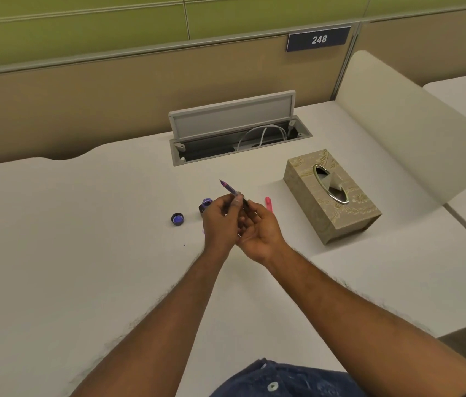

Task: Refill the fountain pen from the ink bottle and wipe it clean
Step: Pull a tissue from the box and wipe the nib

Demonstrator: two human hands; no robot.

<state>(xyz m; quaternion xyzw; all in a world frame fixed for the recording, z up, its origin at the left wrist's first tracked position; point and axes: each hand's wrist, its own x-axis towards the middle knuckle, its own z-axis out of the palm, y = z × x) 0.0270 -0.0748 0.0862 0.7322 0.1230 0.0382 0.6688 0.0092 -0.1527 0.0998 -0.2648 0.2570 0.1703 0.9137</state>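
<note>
The fountain pen (pixel 230 189) is held above the desk with its nib pointing up and away; its clear section looks purple with ink. My left hand (pixel 220 222) pinches the pen near its middle. My right hand (pixel 257 233) holds the pen's dark rear end between fingertips, palm turned up. The open ink bottle (pixel 206 204) stands on the desk just behind my left hand, partly hidden by it. Its blue cap (pixel 177 218) lies upside down to the left. A pink pen part (pixel 268 203) lies on the desk right of my hands.
A patterned tissue box (pixel 332 196) with a tissue sticking out sits to the right. An open cable hatch (pixel 237 133) with a white cable is set in the desk behind. A small ink dot (pixel 184 245) marks the white desk (pixel 82 239).
</note>
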